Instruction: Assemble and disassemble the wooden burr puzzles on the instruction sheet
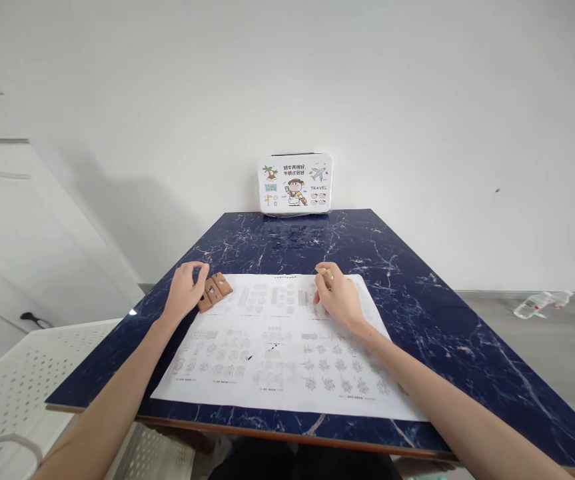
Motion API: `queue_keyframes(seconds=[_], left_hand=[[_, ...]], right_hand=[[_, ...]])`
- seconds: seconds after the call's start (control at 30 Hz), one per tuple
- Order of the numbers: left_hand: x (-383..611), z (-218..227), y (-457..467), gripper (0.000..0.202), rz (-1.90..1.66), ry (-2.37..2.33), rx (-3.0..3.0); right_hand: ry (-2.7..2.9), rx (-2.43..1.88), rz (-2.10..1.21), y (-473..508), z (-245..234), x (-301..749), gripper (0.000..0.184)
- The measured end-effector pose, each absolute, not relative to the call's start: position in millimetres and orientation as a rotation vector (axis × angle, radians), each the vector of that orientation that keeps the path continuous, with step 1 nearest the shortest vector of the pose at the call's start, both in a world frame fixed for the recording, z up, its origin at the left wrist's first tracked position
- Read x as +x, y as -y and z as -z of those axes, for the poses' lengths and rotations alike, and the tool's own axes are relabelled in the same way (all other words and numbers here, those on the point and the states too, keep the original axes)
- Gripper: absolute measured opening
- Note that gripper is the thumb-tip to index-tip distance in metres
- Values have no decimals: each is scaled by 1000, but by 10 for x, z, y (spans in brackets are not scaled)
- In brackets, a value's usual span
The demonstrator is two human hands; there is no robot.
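Note:
A large white printed sheet (262, 397) with rows of faint grey drawings lies on the dark blue marbled table (297, 243). My left hand (185, 290) is at the sheet's upper left edge, its fingers curled in toward the thumb. Anything inside those fingers is hidden. Right beside it rests a group of brown wooden blocks (215, 291) with small dark and silvery marks, partly over the paper. Above the sheet's upper right part, my right hand (337, 298) is closed on a small pale wood-coloured piece (324, 272), whose exact kind does not show.
A white case (296, 185) with cartoon prints stands at the table's far end against the wall. Two small dark marks or bits (273, 347) are on the sheet. A white perforated basket (22, 367) is at the left, and clear plastic (542, 303) lies on the floor at right.

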State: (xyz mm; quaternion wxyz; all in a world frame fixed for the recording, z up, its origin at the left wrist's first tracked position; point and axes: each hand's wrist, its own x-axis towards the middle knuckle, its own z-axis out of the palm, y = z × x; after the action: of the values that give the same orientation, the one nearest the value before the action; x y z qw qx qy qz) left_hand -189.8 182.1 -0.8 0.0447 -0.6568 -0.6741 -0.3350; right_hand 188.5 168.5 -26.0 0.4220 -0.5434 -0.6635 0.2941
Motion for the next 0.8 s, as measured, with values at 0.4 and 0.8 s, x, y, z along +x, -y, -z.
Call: queue_keyframes(seconds=[0.4, 0.8], left_hand=[[-1817, -71, -1697, 41, 1149, 2017, -1940], [-2001, -104, -1826, 49, 1237, 2266, -1773]], right_hand=[[1850, -1470, -259, -1684, 260, 1836, 38], [1931, -1522, -225, -1706, 182, 1829, 35]])
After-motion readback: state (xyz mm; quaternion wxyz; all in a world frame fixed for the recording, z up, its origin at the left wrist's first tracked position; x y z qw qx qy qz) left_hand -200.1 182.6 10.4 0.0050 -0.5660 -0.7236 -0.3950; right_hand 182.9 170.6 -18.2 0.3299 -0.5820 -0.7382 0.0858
